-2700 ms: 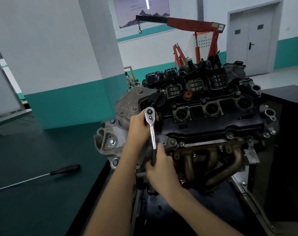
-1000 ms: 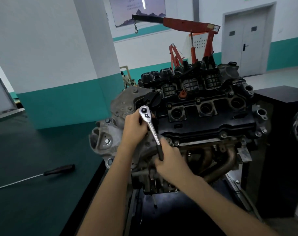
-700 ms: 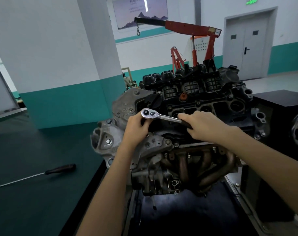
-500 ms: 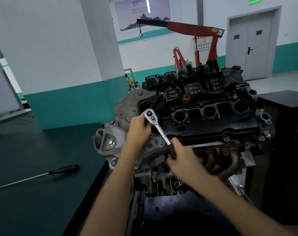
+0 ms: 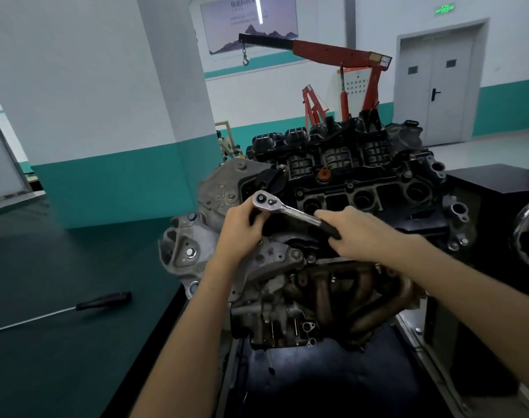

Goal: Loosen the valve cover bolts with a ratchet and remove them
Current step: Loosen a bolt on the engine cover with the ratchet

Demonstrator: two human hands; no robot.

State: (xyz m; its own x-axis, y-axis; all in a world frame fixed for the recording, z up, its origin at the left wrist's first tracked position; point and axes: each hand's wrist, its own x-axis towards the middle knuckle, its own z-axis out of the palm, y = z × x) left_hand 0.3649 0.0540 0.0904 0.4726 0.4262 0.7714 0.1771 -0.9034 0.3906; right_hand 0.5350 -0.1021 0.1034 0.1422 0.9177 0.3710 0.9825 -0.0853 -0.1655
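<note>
Dark green tabletop (image 5: 61, 342) fills the area well left of and below the left fingers (image 5: 252, 213). Engine (image 5: 266, 276) stands upright on a stand directly under both hands. Red engine hoist (image 5: 341, 54) in the background, far beyond and above the fingers. Black cabinet (image 5: 492, 188) off to the right of the right fingers (image 5: 332, 213).

Black valve cover (image 5: 387, 203) tops the engine. It lies just behind and right of the right fingers, and its open round wells show beyond the knuckles. Rusty exhaust manifold (image 5: 356, 294) is below the right fingers, on the engine's near face.

Left hand (image 5: 242, 233): fingers curled up under the ratchet head, thumb against its side, gripping it at the left end of the cover. Right hand (image 5: 368, 233): fingers wrapped around the black handle grip, closed tight on it.

Ratchet (image 5: 296, 214) spans between the two sets of fingers, chrome head at the left ones and handle sloping down to the right ones. It lies roughly level over the cover's near edge.

Screwdriver (image 5: 103, 300) lies flat on the tabletop, well left of and below the left fingers, black handle toward the engine.

Valve cover bolts (image 5: 350, 186): several small heads seated in the cover beyond the right fingers. The one under the ratchet head is hidden by the head and left fingers, so I can't tell how far out it is.
</note>
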